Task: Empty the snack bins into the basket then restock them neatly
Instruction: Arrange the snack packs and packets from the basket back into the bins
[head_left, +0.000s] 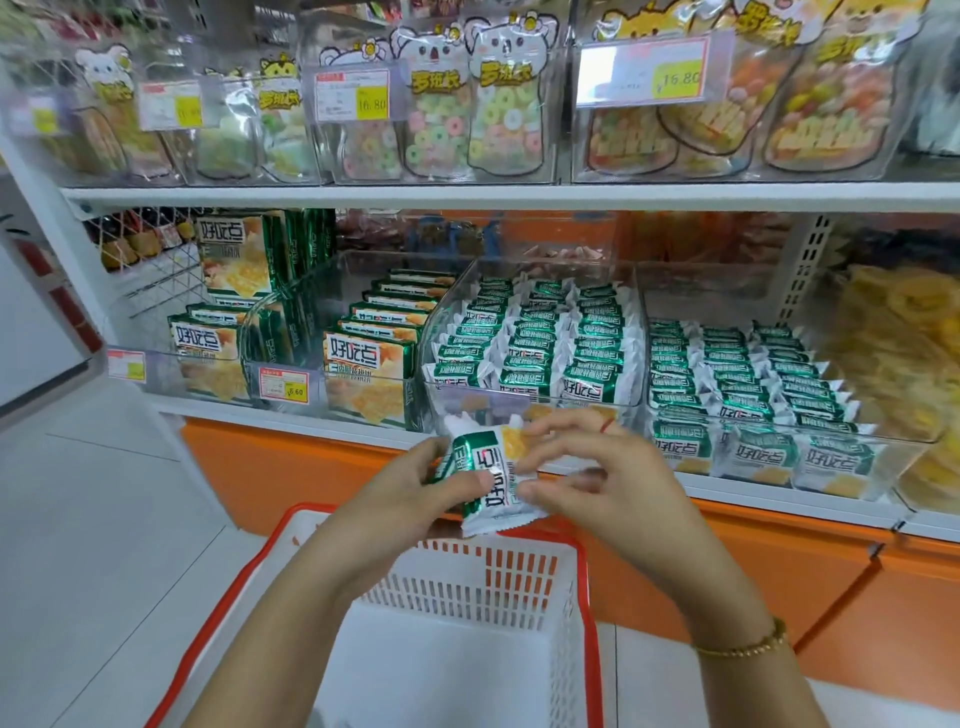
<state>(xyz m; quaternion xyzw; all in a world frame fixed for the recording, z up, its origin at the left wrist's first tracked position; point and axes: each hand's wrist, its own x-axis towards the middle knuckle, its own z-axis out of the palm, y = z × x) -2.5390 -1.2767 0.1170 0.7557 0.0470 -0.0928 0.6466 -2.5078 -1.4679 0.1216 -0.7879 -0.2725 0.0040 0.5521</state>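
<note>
White basket w/ red rim sat nearest, below both hands. L hand fingers clamped on green-white cracker packet over basket's far edge; R hand pinched its right edge. Beyond, clear bin on shelf held packet rows.

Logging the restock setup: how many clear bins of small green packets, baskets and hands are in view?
Clear bins of small green packets: 2, the middle bin and the right bin
Basket: 1
Hands: 2, the left hand and the right hand, both holding a snack packet
Total: 5
</note>
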